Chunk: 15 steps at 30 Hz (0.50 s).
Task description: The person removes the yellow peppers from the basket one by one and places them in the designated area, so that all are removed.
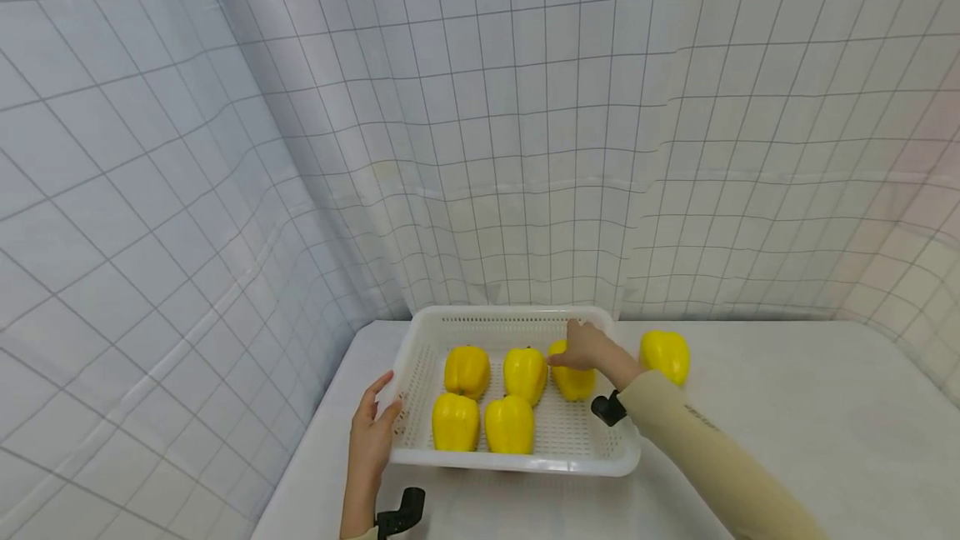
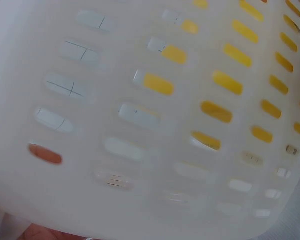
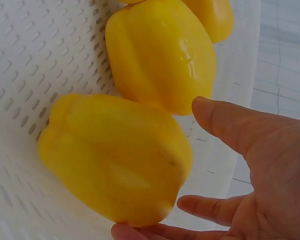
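Note:
A white plastic basket with slotted walls holds several yellow bell peppers. My left hand grips the basket's left rim; in the left wrist view, the slotted wall fills the picture, and skin shows through one slot. My right hand is over the bell pepper at the basket's right. Its fingertips touch or nearly touch that pepper's end, while the thumb is spread away, close to the neighbouring bell pepper. No grip shows around either pepper.
Another yellow bell pepper lies on the white table, right of the basket and beside my right forearm. White curtains with a dark grid hang behind the table and on the left. Black camera mounts sit on both wrists.

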{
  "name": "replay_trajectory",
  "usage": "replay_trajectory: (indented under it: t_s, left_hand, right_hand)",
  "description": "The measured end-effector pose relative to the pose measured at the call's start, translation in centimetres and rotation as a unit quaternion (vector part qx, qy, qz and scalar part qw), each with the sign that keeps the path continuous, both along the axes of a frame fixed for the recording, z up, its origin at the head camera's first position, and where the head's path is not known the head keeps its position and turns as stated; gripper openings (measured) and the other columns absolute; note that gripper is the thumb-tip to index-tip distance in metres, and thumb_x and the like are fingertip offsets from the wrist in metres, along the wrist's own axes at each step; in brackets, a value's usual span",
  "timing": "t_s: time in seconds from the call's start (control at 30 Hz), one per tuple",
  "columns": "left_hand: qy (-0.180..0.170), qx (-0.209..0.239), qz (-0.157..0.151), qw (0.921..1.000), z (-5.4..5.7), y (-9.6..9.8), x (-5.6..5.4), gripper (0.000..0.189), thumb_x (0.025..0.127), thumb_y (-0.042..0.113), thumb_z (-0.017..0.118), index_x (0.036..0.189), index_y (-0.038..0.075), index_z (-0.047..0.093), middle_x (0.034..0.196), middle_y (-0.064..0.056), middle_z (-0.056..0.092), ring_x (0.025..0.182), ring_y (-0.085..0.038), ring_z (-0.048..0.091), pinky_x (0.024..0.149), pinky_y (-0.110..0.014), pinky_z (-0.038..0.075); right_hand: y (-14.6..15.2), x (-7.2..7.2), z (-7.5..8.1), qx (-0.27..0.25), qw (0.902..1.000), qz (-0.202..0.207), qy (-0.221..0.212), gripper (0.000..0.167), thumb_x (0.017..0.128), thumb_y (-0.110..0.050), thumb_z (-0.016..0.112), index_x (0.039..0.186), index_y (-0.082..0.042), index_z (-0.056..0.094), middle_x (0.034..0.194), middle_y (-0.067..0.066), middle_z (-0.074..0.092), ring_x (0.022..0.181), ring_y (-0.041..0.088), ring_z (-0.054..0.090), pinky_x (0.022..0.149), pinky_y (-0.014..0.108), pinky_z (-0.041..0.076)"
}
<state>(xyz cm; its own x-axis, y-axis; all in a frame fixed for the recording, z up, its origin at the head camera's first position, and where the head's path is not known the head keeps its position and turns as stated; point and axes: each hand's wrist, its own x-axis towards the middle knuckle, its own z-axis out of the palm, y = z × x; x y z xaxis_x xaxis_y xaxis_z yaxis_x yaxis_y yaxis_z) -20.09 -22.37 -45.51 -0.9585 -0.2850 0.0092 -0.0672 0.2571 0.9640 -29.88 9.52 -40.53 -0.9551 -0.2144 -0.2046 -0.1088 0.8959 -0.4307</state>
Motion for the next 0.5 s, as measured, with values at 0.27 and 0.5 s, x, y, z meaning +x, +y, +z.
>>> replay_trajectory:
  t_s: [0.27, 0.5]
  left_hand:
    - [0.003, -0.001, -0.002, 1.0, 0.1, -0.1, 0.1, 0.048, 0.095, 0.009, 0.05, 0.142, 0.013, 0.043, 0.15, -0.019, 0.028, 0.136, -0.045, 0.016, 0.101, -0.063, 0.02]
    - [0.001, -0.004, -0.003, 1.0, 0.1, -0.2, 0.1, 0.048, 0.095, 0.009, 0.05, 0.142, 0.014, 0.043, 0.149, -0.019, 0.03, 0.136, -0.045, 0.017, 0.101, -0.062, 0.022]
  right_hand:
    - [-0.3, -0.2, -1.0, 0.007, 1.0, 0.002, -0.002, 0.081, 0.084, -0.034, 0.072, 0.135, 0.016, 0.034, 0.131, 0.034, 0.044, 0.125, 0.045, 0.038, 0.1, 0.052, 0.032]
    - [-0.4, 0.1, -1.1, 0.015, 0.9999, 0.006, 0.005, 0.08, 0.081, -0.04, 0.074, 0.128, 0.016, 0.041, 0.123, 0.032, 0.051, 0.117, 0.043, 0.047, 0.096, 0.05, 0.038]
